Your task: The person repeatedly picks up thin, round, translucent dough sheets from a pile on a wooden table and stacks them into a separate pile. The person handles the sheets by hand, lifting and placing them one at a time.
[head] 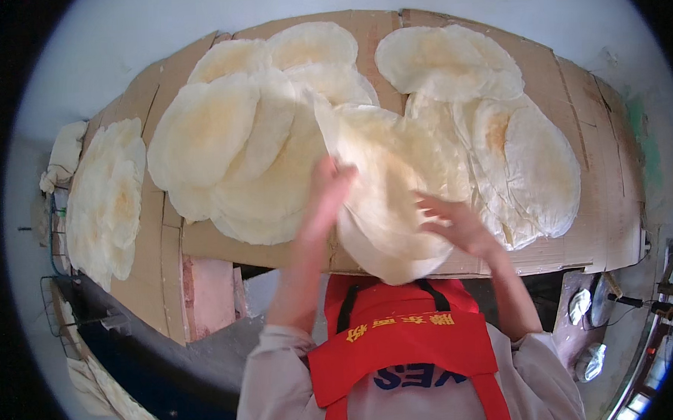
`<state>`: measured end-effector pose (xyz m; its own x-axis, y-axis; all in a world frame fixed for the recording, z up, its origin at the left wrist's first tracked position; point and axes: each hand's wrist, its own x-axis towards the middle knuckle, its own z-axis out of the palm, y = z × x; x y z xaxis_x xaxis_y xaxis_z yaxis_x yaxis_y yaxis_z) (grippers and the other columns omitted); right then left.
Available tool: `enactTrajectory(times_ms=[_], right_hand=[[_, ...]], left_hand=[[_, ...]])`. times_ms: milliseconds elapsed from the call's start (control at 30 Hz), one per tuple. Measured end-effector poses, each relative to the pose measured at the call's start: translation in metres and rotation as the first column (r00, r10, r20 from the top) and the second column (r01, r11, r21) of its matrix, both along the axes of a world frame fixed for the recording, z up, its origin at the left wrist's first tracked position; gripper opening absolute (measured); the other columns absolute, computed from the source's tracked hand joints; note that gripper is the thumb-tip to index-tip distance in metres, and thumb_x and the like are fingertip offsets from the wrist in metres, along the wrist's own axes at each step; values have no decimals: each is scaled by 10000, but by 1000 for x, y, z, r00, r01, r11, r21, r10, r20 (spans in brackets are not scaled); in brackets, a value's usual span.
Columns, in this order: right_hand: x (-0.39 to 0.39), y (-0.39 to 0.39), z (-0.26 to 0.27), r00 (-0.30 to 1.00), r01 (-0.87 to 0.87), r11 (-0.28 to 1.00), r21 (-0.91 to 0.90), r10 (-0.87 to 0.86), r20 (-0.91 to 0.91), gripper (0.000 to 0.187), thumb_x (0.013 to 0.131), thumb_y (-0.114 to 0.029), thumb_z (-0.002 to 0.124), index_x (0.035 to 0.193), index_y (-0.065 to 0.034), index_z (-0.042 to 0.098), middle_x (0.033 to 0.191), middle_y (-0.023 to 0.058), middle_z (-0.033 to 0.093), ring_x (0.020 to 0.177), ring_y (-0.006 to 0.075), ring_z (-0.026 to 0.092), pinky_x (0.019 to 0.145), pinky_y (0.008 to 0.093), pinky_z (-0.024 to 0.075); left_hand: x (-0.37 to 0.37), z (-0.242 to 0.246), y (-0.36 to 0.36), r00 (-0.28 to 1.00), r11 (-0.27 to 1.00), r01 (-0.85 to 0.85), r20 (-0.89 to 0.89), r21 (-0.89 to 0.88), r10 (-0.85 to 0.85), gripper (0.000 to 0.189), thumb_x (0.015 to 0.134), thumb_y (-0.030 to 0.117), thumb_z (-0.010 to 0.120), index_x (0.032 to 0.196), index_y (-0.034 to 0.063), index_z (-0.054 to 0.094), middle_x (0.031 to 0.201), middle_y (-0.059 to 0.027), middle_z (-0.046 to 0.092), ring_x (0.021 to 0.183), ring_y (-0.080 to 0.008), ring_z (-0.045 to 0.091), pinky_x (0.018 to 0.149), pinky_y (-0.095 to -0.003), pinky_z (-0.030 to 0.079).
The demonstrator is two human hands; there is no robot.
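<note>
Several large, thin round flatbreads lie on a cardboard-covered table. My left hand (333, 179) is closed on the left edge of a thin flatbread (392, 202) in front of my body, part of it raised and its near edge hanging by the table's front. My right hand (447, 219) is beside the right part of that flatbread, its fingers spread and blurred; whether they touch it I cannot tell. Left of it lies an overlapping group of flatbreads (203, 131). To the right are folded, wrinkled flatbreads (543, 167), with another group (448, 61) behind them.
A further stack of flatbreads (108, 203) lies at the table's far left. The cardboard (606, 198) reaches the wall behind. A folded cloth (66, 148) is by the left end. Below the front edge on the right are foil-like silvery items (590, 362) and a dark-handled tool (625, 300).
</note>
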<state>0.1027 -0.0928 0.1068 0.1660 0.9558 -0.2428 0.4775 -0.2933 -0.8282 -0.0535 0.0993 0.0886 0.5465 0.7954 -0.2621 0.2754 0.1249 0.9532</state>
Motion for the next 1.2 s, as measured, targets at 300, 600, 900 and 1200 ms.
enactTrajectory(times_ms=[300, 600, 900, 1200], right_hand=[[100, -104, 11, 817, 567, 823, 27, -566, 108, 351, 772, -44, 544, 1120, -11, 510, 901, 121, 612, 793, 146, 575, 730, 256, 449], [120, -123, -29, 777, 621, 784, 2, -616, 127, 320, 755, -84, 564, 1057, 17, 541, 849, 154, 618, 767, 181, 595, 695, 275, 462], [185, -138, -107, 572, 755, 617, 222, -785, 239, 418, 704, -191, 641, 1071, -21, 534, 1045, 132, 548, 963, 237, 516, 830, 323, 399], [177, -98, -131, 388, 576, 742, 342, -617, 685, 493, 664, -264, 635, 1091, -65, 490, 1196, 67, 441, 1116, 247, 382, 902, 389, 323]], left_hand=[[-17, 223, 116, 984, 435, 130, -170, 891, 56, 214, 738, 78, 507, 938, 37, 572, 695, -69, 555, 598, -174, 476, 575, -337, 396], [-83, -15, 105, 541, 253, 799, -836, 546, 94, 617, 720, 122, 582, 1273, 210, 321, 1336, -22, 305, 1214, -280, 300, 953, -494, 290], [-53, -16, 74, 516, 474, 739, -855, 479, 59, 511, 716, 217, 607, 1193, 135, 444, 1300, -67, 360, 1225, -292, 266, 959, -521, 237], [-44, 2, -2, 778, 696, 564, -568, 445, -268, 319, 723, 25, 555, 1041, 2, 545, 1006, -162, 572, 934, -261, 549, 828, -314, 406]])
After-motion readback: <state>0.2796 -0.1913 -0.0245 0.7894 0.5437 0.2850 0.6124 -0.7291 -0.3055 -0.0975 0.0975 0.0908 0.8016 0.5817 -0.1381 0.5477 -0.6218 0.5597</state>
